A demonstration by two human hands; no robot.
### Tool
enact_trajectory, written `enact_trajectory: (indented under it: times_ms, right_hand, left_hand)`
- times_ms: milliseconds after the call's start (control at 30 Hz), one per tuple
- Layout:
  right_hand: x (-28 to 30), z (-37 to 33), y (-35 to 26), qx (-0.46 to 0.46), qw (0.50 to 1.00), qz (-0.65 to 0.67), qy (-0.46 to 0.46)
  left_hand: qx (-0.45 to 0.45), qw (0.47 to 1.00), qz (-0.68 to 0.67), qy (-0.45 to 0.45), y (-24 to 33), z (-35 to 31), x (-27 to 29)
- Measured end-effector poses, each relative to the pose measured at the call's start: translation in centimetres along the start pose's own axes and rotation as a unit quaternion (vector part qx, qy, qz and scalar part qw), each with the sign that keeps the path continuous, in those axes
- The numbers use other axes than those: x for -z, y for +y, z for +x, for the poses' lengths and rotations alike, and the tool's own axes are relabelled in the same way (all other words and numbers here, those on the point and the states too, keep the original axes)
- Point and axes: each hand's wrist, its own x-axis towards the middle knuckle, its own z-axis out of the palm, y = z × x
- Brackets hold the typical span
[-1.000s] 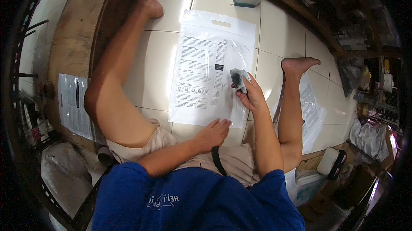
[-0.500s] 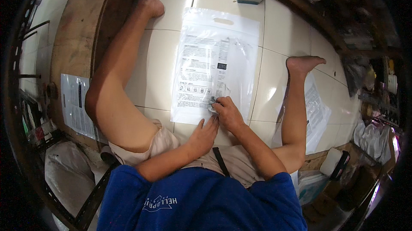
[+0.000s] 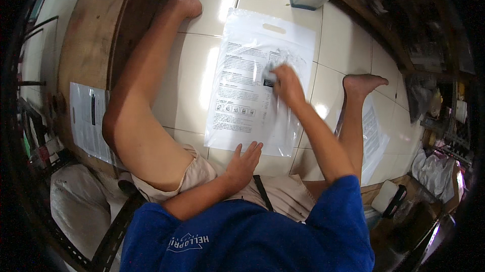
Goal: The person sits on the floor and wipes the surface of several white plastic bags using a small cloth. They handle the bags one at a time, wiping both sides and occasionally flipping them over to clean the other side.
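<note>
Moved: right hand (image 3: 289,84) has travelled up from the near edge of the plastic bag (image 3: 260,80) to its middle, with a small dark object (image 3: 269,76).
Step in hand: probably pressing or placing that object on the bag; next calls for a flat, steady sheet.
Right grip: fingers narrow, curled on the object; blurred, so the exact hold is unclear.
Left hand (image 3: 244,160): open, fingers spread, fingertips at the bag's near edge.
Bag: flat on the tiled floor (image 3: 348,44), between the legs.

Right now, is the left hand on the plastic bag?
Yes, the left hand rests flat on the near edge of the plastic bag.
</note>
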Motion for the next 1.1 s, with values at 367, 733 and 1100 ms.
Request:
enact_trajectory:
  times_ms: [367,733,1100]
  right_hand:
    - [-0.3,0.8,-1.1,-0.041,0.998,-0.019,0.033]
    - [-0.8,-11.5,-6.5,0.011,0.979,0.062,-0.195]
    - [0.7,3.8,0.9,-0.082,0.996,0.003,0.037]
  left_hand:
    - [0.018,0.998,-0.011,-0.059,0.6,0.1,0.8]
    - [0.022,0.999,-0.003,-0.03,0.7,-0.3,-0.3]
    - [0.005,0.999,-0.008,-0.049,0.6,-0.5,0.9]
